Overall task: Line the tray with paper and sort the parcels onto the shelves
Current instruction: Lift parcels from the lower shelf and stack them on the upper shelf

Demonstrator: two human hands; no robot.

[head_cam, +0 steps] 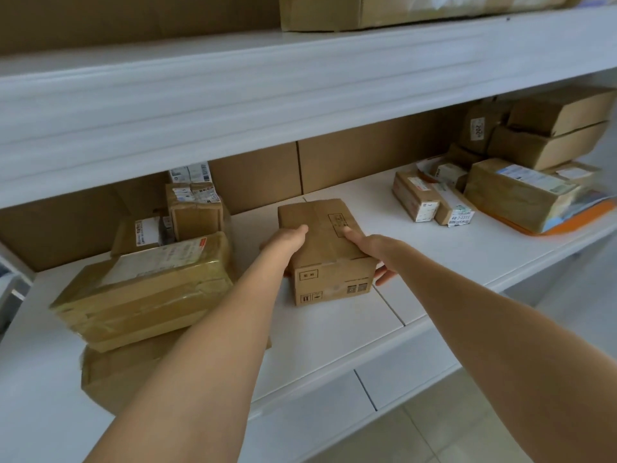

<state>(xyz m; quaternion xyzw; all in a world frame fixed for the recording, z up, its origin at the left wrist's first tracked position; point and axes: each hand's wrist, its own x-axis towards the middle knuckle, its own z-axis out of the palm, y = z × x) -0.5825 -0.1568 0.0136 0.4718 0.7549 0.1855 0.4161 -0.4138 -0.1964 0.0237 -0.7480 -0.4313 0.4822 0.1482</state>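
On the white middle shelf (434,262), at eight o'clock in the view, a tape-wrapped parcel (143,289) is lying on top of a flat brown parcel (117,372). Behind them, towards ten o'clock, a small labelled box (140,232) and a taller taped box (197,212) are sitting against the cardboard backing (367,152). A white-labelled packet (190,172) is standing up behind the taller one.

At the centre a plain cardboard box (327,255) is sitting with its base on the shelf, apart from the parcels on either side, its printed end facing the person. The left hand (287,242) is gripping its nine o'clock side, thumb lying on the top face and fingers wrapping down the side, mostly hidden. The right hand (370,248) is gripping the three o'clock side the same way, thumb on top and fingertips showing beside the box's near right edge.

Towards two o'clock two narrow labelled boxes (414,195) are lying side by side, touching. Just beside them an orange tray (574,222) is carrying a large taped parcel (514,195), with printed paper (577,203) showing between parcel and tray. Behind the tray, at one o'clock, several brown boxes (551,128) are standing stacked.

Overhead the upper shelf (233,95) is bearing a big carton (367,11) at twelve o'clock, and pale floor tiles (467,429) are showing at five o'clock.
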